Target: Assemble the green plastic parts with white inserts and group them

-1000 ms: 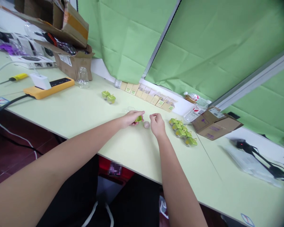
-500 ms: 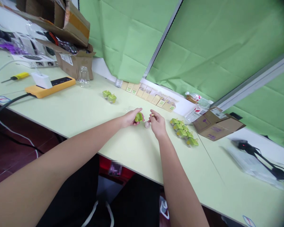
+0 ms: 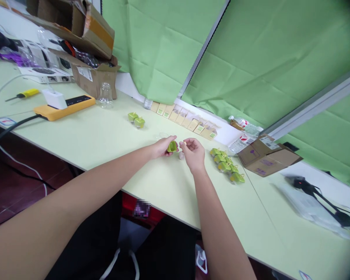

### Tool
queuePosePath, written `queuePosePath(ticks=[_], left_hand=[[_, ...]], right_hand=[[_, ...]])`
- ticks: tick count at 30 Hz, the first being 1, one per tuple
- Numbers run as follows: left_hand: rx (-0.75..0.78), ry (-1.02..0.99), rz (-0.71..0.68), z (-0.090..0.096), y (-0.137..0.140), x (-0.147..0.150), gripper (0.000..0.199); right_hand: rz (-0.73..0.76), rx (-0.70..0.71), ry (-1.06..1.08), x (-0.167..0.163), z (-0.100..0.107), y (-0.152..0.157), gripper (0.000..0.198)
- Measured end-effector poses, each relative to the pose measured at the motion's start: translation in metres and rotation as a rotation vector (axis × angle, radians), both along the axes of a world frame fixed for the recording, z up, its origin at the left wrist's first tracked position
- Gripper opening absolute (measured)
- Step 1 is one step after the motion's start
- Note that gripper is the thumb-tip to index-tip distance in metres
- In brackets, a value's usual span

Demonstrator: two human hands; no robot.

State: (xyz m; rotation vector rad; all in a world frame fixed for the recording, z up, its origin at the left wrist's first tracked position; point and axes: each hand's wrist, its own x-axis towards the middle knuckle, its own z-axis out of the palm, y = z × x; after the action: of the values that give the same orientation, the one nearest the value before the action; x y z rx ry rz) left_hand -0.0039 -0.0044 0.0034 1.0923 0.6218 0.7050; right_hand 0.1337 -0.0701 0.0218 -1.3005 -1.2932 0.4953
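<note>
My left hand (image 3: 164,146) is closed around a small green plastic lid (image 3: 172,146), its hollow side facing me. Close by on the right, the thumb and fingers of my right hand (image 3: 194,152) are pinched on a tiny pale piece (image 3: 184,143), too small to name. Under the right fingertips a small pinkish, see-through item (image 3: 181,155) rests on the table, partly hidden. Behind my left hand lies a clear plastic piece (image 3: 163,135). Several green-lidded little containers (image 3: 224,167) stand in a group to the right; two more green-lidded containers (image 3: 136,119) sit back left.
A row of small cardboard boxes (image 3: 183,118) lines the back of the table (image 3: 151,179). At left are an orange power strip (image 3: 65,109), a yellow screwdriver (image 3: 27,93) and a clear jar (image 3: 105,95). An open carton (image 3: 266,155) and bottles stand right.
My right hand has shifted slightly left, bringing its pinched fingertips nearer the green lid. My left hand still holds the lid, now tilted a little differently.
</note>
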Motion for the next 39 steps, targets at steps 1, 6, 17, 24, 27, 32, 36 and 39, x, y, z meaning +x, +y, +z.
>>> queuePosePath(ticks=[1,6,17,24,27,32,36,39], left_hand=[[0.001,0.002,0.000,0.000,0.000,0.000,0.038],[0.013,0.002,0.017,0.001,-0.002,0.001,0.037],[0.113,-0.104,-0.015,-0.008,-0.005,0.006,0.034],[0.135,-0.082,0.051,-0.010,-0.006,0.008,0.028],[0.170,-0.053,0.056,-0.008,-0.008,0.006,0.028],[0.203,-0.032,0.081,-0.007,-0.010,0.006,0.025],[0.230,-0.047,0.061,-0.010,-0.008,0.008,0.028],[0.168,-0.060,0.046,-0.010,-0.005,0.009,0.031]], right_hand=[[-0.003,0.005,-0.014,-0.001,-0.001,0.000,0.030],[-0.009,0.005,-0.112,-0.008,-0.007,0.000,0.029],[-0.116,-0.014,-0.448,-0.022,-0.013,-0.006,0.012],[-0.042,-0.018,-0.592,-0.017,-0.014,-0.005,0.016],[0.001,0.003,-0.696,-0.015,-0.012,-0.004,0.020],[0.078,-0.007,-0.778,-0.010,-0.008,-0.005,0.024],[0.131,-0.065,-0.744,-0.008,-0.006,-0.006,0.024],[0.091,-0.076,-0.686,-0.009,-0.007,-0.007,0.020]])
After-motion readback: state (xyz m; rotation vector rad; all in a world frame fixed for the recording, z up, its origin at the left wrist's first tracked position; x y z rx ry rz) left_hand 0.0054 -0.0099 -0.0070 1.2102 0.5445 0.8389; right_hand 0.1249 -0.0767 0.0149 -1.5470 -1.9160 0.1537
